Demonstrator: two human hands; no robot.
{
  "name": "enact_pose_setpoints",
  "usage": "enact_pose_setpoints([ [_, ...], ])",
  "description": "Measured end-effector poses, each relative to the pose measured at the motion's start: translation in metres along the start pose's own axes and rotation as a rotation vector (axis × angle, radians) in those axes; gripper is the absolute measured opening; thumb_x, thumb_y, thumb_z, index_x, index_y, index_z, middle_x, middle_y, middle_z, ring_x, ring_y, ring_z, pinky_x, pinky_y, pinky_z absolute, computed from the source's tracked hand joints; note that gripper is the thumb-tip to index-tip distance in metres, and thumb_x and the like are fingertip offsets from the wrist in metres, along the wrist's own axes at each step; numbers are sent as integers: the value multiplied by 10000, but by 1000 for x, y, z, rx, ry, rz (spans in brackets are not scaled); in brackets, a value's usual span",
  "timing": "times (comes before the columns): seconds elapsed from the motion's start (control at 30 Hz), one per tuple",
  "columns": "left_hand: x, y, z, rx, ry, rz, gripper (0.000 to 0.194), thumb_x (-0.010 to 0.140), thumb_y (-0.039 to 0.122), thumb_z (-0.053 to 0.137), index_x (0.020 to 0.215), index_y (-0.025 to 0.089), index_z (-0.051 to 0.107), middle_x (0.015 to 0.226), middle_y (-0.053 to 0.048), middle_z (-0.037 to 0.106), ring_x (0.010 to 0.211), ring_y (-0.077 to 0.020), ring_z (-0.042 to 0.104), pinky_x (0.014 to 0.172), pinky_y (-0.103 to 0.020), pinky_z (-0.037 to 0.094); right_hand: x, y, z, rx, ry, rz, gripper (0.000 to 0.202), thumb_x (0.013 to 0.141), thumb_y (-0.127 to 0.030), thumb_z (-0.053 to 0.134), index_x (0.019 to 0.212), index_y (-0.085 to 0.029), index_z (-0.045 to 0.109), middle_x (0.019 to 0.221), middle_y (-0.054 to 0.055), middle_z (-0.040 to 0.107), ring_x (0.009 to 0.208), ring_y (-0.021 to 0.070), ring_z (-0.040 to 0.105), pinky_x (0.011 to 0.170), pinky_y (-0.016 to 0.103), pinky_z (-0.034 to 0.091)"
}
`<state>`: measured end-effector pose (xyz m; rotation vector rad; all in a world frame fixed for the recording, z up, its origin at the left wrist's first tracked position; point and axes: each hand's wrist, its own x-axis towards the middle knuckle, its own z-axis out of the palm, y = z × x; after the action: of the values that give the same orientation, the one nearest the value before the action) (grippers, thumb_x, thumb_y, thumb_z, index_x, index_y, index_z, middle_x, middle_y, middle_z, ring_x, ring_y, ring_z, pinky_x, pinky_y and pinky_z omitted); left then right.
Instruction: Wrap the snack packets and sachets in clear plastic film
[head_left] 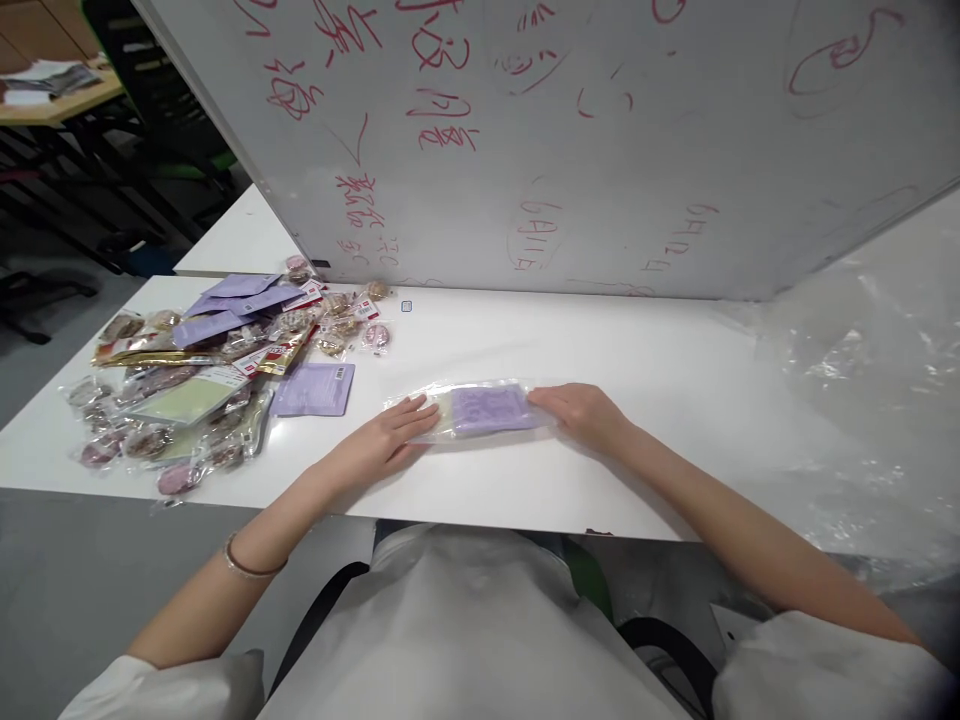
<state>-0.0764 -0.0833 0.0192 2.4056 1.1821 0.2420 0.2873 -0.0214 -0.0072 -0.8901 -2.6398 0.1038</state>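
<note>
A clear plastic bag (442, 432) lies lengthwise on the white table in front of me. Inside it shows a flat purple packet (491, 408), with a pale yellow-green piece at its left. My left hand (382, 438) rests over the bag's left end, fingers stretched out on the plastic and thumb along the lower edge. At the opposite end, my right hand (585, 415) grips the bag's edge by the purple packet, its fingers bent and partly hidden. Another purple pouch (313, 390) lies flat on the table, left of the bag.
On the left, a pile holds purple pouches (240, 295), a pale green packet (191, 395), gold packets (285, 350) and several small wrapped pieces (176, 478). A whiteboard (600, 180) stands along the table's back edge. Clear plastic sheeting (862, 400) covers the right end.
</note>
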Motion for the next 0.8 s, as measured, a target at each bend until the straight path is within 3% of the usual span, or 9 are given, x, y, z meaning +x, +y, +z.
enact_pose_setpoints([
  [0.1, 3, -4, -7, -150, 137, -184, 439, 1010, 421, 310, 1187, 194, 641, 1159, -73, 718, 1016, -223, 677, 881, -319, 508, 27, -2, -7, -41, -86, 225, 332, 719, -30, 450, 823, -199, 716, 730, 9, 738, 676, 166, 677, 596, 249, 454],
  [0.2, 17, -13, -13, -211, 296, -343, 401, 986, 452, 346, 997, 176, 636, 839, -54, 709, 748, -195, 649, 706, -271, 481, 60, -7, -12, -50, -260, 503, 264, 773, -87, 471, 861, -210, 688, 782, 29, 729, 707, 177, 661, 624, 250, 424],
  [0.27, 28, -17, -12, -153, 301, -445, 369, 988, 423, 344, 1035, 173, 611, 755, -54, 674, 698, -208, 629, 661, -279, 459, 77, -9, -10, -70, -363, 618, 270, 788, -108, 486, 971, -201, 662, 816, 57, 721, 696, 196, 653, 616, 265, 419],
  [0.33, 37, -17, -6, 5, 212, -534, 343, 989, 365, 352, 1163, 167, 572, 732, -66, 664, 680, -235, 634, 648, -303, 452, 86, -10, -5, -105, -415, 657, 343, 777, -126, 526, 1105, -161, 618, 790, 88, 705, 678, 231, 650, 622, 298, 429],
  [0.43, 42, -8, 4, 308, 138, -536, 404, 981, 263, 366, 1354, 146, 472, 898, -134, 691, 804, -279, 673, 730, -361, 480, 85, -13, 1, -177, -395, 673, 538, 767, -115, 545, 1303, -84, 513, 874, 152, 706, 782, 298, 673, 721, 381, 470],
  [0.5, 39, 0, 9, 450, 215, -444, 457, 973, 203, 368, 1423, 153, 428, 1145, -193, 652, 1029, -311, 647, 879, -429, 475, 77, -17, 2, -262, -256, 604, 620, 792, -115, 527, 1403, -59, 433, 1131, 233, 663, 996, 348, 653, 865, 466, 467],
  [0.6, 32, 7, 13, 448, 242, -223, 476, 946, 135, 392, 1416, 169, 460, 1303, -197, 587, 1230, -320, 547, 1030, -485, 418, 64, -34, 6, -240, -29, 282, 594, 885, -161, 456, 1467, -75, 378, 1463, 244, 458, 1359, 359, 430, 1109, 551, 315],
  [0.7, 23, 9, 14, 294, 178, -157, 432, 926, 116, 397, 1334, 136, 536, 1220, -185, 648, 1191, -299, 585, 1007, -460, 474, 58, -57, 17, -60, -105, -44, 613, 932, -373, 489, 1480, -117, 384, 1552, 196, 368, 1468, 373, 249, 1161, 619, 218],
  [0.8, 14, 11, 17, 214, 180, -193, 482, 921, 291, 486, 1362, 96, 514, 1350, -206, 589, 1329, -323, 500, 1081, -466, 442, 61, -70, 30, -43, -202, -58, 755, 858, -425, 616, 1493, -95, 375, 1573, 245, 297, 1453, 460, 234, 1123, 679, 240],
])
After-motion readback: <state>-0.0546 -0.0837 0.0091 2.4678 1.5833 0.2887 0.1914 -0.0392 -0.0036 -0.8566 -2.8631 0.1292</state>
